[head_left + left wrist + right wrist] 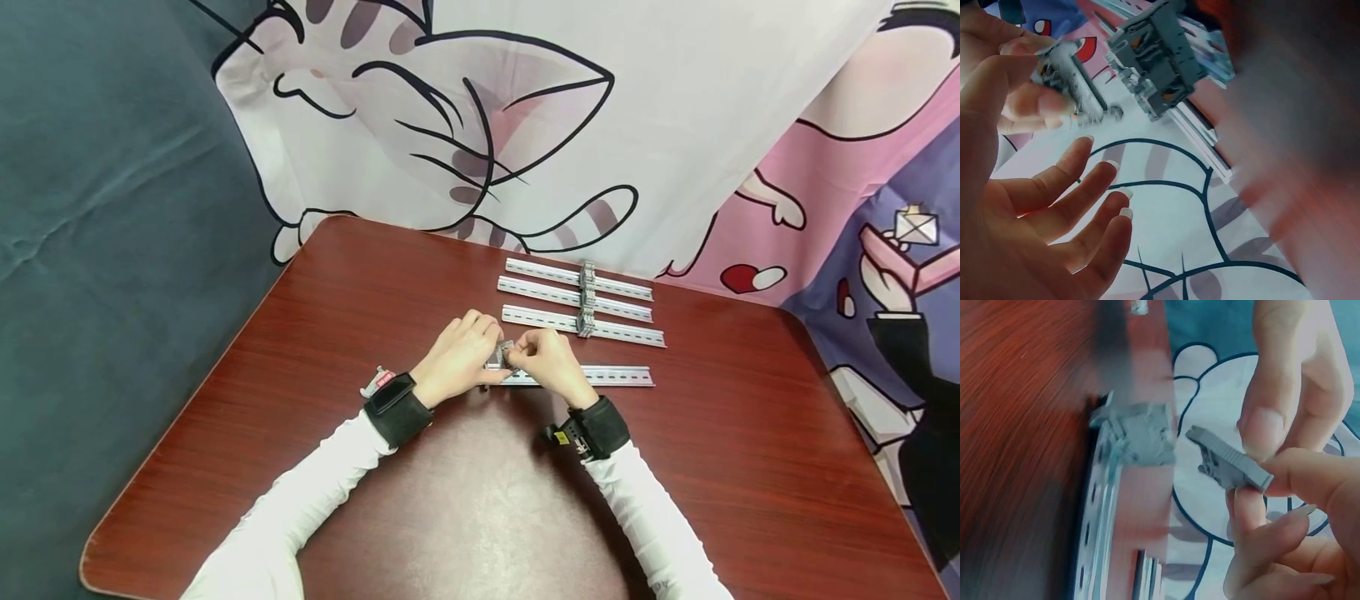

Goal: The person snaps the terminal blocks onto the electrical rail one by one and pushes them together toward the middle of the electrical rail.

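My right hand (551, 362) pinches a small grey terminal block (1229, 459) between thumb and fingers, just above the nearest metal mounting rail (618, 377). The held block is tilted, its ribbed edge showing in the right wrist view. Another grey terminal block (1157, 62) sits on that rail near its left end. My left hand (461, 350) is over the left end of the rail. In the left wrist view its fingers (1066, 200) are spread and hold nothing, while the thumb reaches up close to the held block.
Three more slotted rails (540, 318) lie parallel behind the near one, with a row of grey terminal blocks (587, 300) across their middles. Both wrists wear black bands (603, 427). A printed cloth (675, 125) hangs behind the brown table (337, 283).
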`<state>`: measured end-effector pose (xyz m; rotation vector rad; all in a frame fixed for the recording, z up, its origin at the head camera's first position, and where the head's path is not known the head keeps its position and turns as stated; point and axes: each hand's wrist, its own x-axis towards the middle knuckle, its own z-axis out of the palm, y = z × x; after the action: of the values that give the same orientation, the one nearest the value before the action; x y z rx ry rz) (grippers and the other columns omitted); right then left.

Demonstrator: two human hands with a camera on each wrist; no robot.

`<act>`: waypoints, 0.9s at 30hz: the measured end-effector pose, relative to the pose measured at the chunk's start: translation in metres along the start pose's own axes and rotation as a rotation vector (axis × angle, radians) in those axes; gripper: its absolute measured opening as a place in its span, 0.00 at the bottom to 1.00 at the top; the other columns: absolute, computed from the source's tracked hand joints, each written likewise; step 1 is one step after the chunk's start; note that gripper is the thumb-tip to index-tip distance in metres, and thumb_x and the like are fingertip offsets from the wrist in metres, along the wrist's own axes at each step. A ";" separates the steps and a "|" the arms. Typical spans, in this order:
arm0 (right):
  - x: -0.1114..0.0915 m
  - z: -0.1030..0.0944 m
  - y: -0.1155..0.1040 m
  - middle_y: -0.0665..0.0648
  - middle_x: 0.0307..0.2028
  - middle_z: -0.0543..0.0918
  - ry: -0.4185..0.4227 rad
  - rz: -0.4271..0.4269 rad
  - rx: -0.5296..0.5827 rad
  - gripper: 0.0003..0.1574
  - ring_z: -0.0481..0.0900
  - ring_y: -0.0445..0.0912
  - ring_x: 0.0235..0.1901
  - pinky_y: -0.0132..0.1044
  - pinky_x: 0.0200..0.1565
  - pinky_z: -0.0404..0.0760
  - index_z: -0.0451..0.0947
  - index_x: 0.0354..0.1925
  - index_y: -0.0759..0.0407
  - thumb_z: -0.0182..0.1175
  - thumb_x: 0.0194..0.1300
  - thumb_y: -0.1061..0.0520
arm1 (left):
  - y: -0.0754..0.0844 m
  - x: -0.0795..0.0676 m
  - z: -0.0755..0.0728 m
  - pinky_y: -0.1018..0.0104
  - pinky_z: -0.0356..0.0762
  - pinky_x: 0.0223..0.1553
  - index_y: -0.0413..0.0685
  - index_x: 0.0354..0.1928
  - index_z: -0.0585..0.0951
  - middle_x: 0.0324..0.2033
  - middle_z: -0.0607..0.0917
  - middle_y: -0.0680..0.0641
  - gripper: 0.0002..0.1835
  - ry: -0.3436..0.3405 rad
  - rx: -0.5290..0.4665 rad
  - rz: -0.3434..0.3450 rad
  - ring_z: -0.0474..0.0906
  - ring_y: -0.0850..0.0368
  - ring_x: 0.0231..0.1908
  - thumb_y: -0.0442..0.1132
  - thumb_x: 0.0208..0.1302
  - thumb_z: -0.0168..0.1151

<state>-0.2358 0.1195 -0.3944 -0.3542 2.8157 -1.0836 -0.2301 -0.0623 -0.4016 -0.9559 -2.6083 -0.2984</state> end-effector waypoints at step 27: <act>0.001 0.022 0.008 0.53 0.22 0.85 0.061 0.003 -0.249 0.05 0.78 0.43 0.20 0.34 0.24 0.75 0.79 0.22 0.57 0.64 0.50 0.57 | -0.010 -0.025 0.018 0.59 0.69 0.37 0.49 0.29 0.84 0.39 0.86 0.49 0.05 -0.202 -0.107 -0.057 0.76 0.51 0.40 0.41 0.52 0.68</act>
<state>-0.2339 0.1106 -0.4163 -0.3419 3.0107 -0.7555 -0.2232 -0.0790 -0.4282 -0.9944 -2.8320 -0.3776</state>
